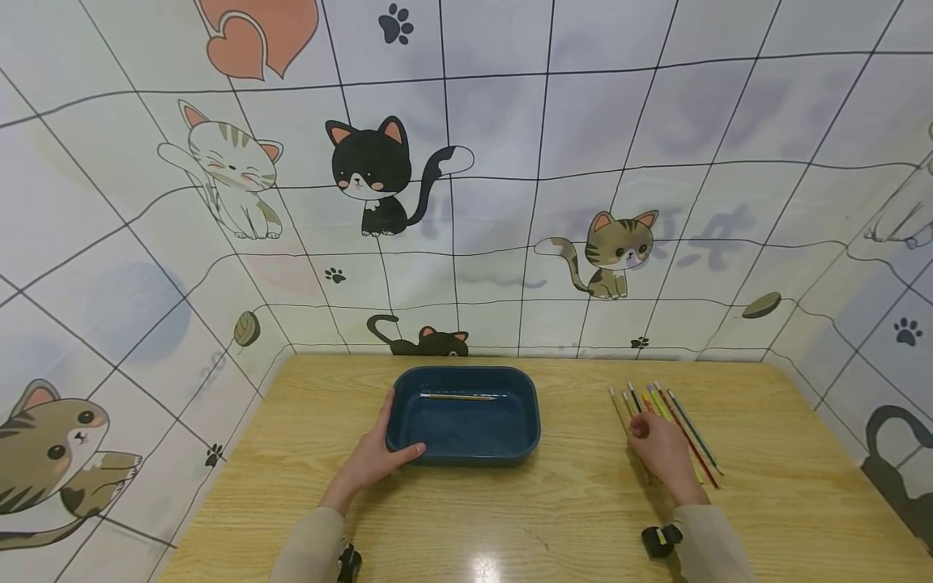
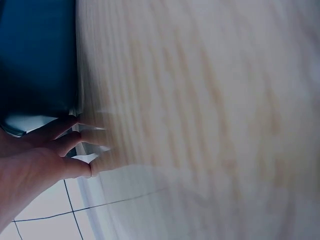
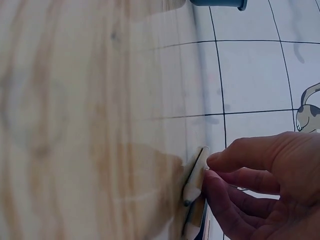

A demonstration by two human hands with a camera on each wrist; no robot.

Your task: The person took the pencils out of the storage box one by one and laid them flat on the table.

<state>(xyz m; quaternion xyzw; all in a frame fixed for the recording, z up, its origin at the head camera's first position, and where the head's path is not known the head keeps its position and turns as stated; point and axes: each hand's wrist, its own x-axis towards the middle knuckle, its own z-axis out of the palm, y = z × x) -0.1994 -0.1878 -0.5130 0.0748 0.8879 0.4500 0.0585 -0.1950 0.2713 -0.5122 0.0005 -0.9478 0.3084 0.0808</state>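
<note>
A dark blue rectangular tray (image 1: 466, 462) stands on the table with one slim pencil (image 1: 459, 397) lying along its far side. My left hand (image 1: 375, 453) rests at its near left corner, thumb on the front rim and fingers stretched along the outer left wall. In the left wrist view the fingers of the left hand (image 2: 45, 155) look fairly straight beside the tray (image 2: 37, 55). On the right, my right hand (image 1: 663, 453) is over a loose row of pencils (image 1: 688, 429). Its thumb and forefinger pinch a light-coloured pencil (image 3: 196, 175) at the row's left side.
The wooden table (image 1: 474, 518) meets a cloth wall (image 1: 496, 219) printed with cats and grid lines, which also runs along both sides. Other pencils in several colours lie side by side beneath and right of the right hand. A black wrist strap device (image 1: 661, 541) sits at the right cuff.
</note>
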